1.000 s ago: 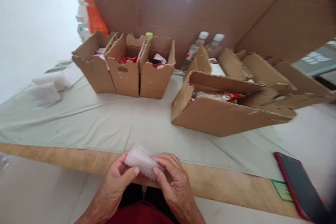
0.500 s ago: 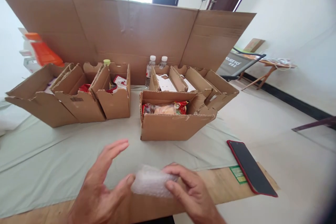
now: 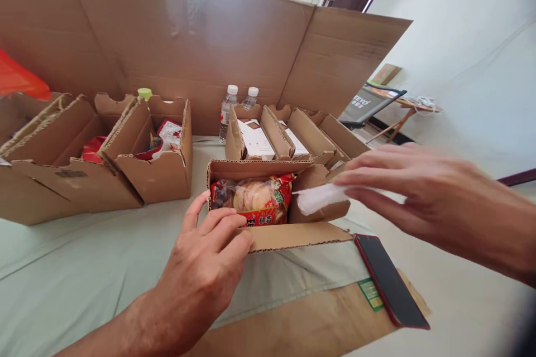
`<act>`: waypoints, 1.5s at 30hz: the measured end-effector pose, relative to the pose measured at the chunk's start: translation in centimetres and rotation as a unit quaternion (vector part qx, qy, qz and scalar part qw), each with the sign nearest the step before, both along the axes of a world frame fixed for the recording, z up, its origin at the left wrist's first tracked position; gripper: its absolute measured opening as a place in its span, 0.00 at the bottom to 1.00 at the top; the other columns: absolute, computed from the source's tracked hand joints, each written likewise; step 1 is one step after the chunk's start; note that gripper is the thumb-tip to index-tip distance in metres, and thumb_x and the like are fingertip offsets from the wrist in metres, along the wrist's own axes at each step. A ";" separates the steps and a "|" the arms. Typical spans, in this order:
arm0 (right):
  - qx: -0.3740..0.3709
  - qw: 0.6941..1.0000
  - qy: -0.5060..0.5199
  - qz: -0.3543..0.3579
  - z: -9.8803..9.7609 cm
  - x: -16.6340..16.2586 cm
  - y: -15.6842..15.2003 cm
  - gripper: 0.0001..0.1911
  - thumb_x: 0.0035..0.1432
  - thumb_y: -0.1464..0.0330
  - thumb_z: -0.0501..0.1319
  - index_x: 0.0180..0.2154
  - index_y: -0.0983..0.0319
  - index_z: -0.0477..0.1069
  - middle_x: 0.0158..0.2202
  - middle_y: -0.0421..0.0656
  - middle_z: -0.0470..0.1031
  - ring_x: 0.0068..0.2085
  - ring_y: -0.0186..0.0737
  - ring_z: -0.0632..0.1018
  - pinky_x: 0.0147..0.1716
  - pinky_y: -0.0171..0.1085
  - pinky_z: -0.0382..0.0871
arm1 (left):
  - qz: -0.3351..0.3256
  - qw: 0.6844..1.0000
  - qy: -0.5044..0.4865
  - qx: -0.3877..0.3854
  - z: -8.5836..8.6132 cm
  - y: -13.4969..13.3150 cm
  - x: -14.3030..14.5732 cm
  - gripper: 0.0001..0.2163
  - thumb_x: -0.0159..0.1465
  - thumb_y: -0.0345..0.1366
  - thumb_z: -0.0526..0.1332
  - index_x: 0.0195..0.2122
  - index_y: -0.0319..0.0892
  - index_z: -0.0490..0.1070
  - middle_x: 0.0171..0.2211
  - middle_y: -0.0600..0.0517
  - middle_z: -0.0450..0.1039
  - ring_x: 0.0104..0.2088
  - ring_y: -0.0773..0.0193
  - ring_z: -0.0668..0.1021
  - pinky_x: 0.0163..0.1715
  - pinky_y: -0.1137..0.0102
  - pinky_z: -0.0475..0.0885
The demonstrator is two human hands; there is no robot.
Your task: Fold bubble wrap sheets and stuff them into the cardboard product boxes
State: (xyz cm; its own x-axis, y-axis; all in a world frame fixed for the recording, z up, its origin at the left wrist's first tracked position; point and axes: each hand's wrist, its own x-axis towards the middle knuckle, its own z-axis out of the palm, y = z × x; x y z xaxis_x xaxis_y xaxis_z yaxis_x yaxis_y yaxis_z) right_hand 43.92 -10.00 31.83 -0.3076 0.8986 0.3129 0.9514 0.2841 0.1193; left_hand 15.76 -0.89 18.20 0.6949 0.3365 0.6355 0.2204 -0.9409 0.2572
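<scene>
In the head view, a cardboard box (image 3: pixel 301 239) stands at the front, its open top tilted towards me. Inside it lies a red and clear snack packet (image 3: pixel 255 198). My left hand (image 3: pixel 209 251) grips the box's near left edge, fingers hooked over the front wall. My right hand (image 3: pixel 389 184), smeared a little by motion, pinches a piece of bubble wrap (image 3: pixel 320 198) above the right end of the box, beside the packet. The far side of the bubble wrap's grip is partly hidden by my fingers.
Several more cardboard boxes (image 3: pixel 87 178) stand at left and behind right, holding packets and white boxes (image 3: pixel 256 139). Two water bottles (image 3: pixel 228 114) stand behind, before a tall cardboard panel (image 3: pixel 234 39). A phone (image 3: pixel 391 281) lies at right on the green cloth's edge.
My right hand has carried the bubble wrap up and right, over the box. My left hand has moved from beside the wrap to the box, which now tilts towards me. The view has shifted.
</scene>
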 end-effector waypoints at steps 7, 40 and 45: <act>-0.193 0.975 -0.109 0.032 -7.6 -1.1 6.6 0.12 0.54 0.74 0.67 0.21 0.57 0.73 0.23 0.41 0.76 0.29 0.41 0.75 0.34 0.42 0.64 | 0.006 1.000 -0.011 0.000 -0.1 0.9 0.5 0.12 0.66 0.23 0.55 0.41 0.46 0.74 0.45 0.50 0.81 0.48 0.58 0.80 0.66 0.44 0.57; 0.029 0.850 0.510 -0.130 -16.7 -16.3 -1.9 0.17 0.62 0.53 0.61 0.34 0.60 0.73 0.29 0.45 0.78 0.27 0.41 0.76 0.22 0.35 0.69 | 0.230 0.762 -0.288 -0.532 -3.7 -2.7 -14.7 0.30 0.52 0.50 0.75 0.52 0.40 0.73 0.49 0.43 0.80 0.53 0.46 0.81 0.52 0.58 0.78; 0.068 0.838 0.489 -0.231 -17.7 -13.6 -3.9 0.20 0.60 0.50 0.63 0.40 0.61 0.74 0.36 0.48 0.82 0.34 0.47 0.80 0.30 0.39 0.73 | 0.073 0.774 -0.292 -0.557 -3.4 -1.9 -11.3 0.35 0.59 0.43 0.71 0.66 0.44 0.64 0.59 0.44 0.75 0.57 0.51 0.78 0.56 0.61 0.74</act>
State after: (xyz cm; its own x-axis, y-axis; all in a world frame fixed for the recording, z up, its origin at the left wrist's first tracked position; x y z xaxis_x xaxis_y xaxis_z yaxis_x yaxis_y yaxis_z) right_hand 30.33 -13.92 14.17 0.5278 0.7861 0.3218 0.6178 -0.0953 -0.7806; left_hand 4.50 -2.77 14.79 0.3008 0.9497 0.0866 -0.1570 -0.0403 0.9868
